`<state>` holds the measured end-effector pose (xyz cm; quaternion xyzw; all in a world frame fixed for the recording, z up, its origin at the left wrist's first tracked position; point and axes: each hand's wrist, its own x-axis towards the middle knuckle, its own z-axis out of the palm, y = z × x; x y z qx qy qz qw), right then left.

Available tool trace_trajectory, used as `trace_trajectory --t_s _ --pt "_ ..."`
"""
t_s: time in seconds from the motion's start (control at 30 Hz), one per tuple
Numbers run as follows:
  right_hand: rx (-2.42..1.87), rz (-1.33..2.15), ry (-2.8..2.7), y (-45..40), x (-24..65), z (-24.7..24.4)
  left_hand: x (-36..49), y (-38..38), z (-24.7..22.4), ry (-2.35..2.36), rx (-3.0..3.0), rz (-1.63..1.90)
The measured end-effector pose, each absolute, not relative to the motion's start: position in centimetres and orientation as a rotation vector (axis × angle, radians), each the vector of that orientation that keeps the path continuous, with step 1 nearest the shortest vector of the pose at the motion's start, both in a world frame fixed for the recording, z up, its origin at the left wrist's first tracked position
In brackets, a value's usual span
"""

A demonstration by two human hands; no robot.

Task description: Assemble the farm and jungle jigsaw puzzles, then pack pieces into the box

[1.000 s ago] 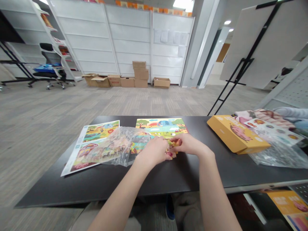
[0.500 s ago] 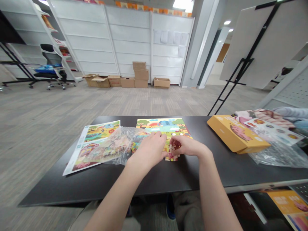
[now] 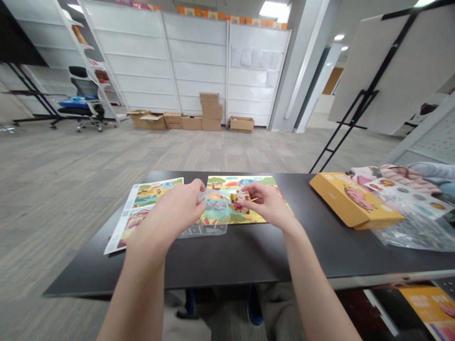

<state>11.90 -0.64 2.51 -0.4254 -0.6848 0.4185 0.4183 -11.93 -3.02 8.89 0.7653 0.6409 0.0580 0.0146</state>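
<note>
My left hand (image 3: 179,206) is over the clear plastic bag (image 3: 213,222), thumb and fingers closed on its upper part. The bag overlaps the left edge of a colourful puzzle board (image 3: 259,215) with animals and trees. Above that board, my right hand (image 3: 266,203) holds a small cluster of puzzle pieces (image 3: 241,202) in pink, red and brown between thumb and fingers. A printed picture sheet (image 3: 122,227) lies to the left, partly covered by my left hand and forearm. What is left inside the bag is mostly hidden behind my left hand.
On the right of the black table (image 3: 231,260) lies a yellow box (image 3: 355,199). Beyond it are another clear plastic bag (image 3: 415,232), a sticker sheet (image 3: 408,192) and folded cloth (image 3: 401,175). An easel board (image 3: 387,71) stands behind.
My left hand has left the puzzle pieces and moved left onto the plastic bag. My right hand has lifted the pieces from the near table edge up over the board.
</note>
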Motion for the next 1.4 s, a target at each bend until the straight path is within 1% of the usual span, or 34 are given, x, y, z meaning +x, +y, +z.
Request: trace_trajectory --t_s 0.2,0.3,0.43,0.53,0.6,0.77,0.87,1.0,1.07,1.2,1.3,1.4 --pt "-1.077 1.046 -1.593 -1.1 5.5 0.9 -12.0 -3.2 9.1 1.958 2.393 0.288" --pt "-1.069 1.051 -1.536 -1.2 4.0 0.1 -12.3 -3.3 9.0 1.953 2.399 0.304" --pt "-0.973 1.156 -1.492 -1.4 2.3 -0.7 -12.3 -3.5 9.4 1.952 2.379 0.289" --pt "-0.776 1.226 -1.689 -1.9 1.2 -1.1 -12.3 -3.6 9.5 1.956 2.362 0.282" --pt "-0.659 1.195 -1.899 -2.4 0.9 -1.0 -12.3 -3.5 9.3 1.948 2.362 0.271" --pt "-0.648 1.031 -2.169 -2.9 2.6 0.7 -12.7 -3.2 8.9 1.937 2.367 0.277" --pt "-0.819 0.938 -2.264 -2.1 5.9 2.2 -12.4 -3.7 9.2 1.92 2.415 0.334" --pt "-1.307 0.511 -2.097 -0.2 12.0 2.9 -10.4 -4.6 9.9 1.923 2.534 0.47" --pt "-1.552 0.404 -2.011 0.7 15.0 2.5 -8.7 -4.8 9.7 1.922 2.553 0.51" --pt "-1.779 0.385 -2.043 1.3 18.7 1.6 -4.5 -4.1 7.1 1.711 2.595 0.471" --pt "-1.828 0.433 -2.077 1.0 19.4 1.5 -1.6 -3.0 4.1 1.609 2.606 0.323" --pt "-1.807 0.459 -2.065 0.6 19.3 1.7 0.1 -1.9 1.7 1.563 2.639 0.249"
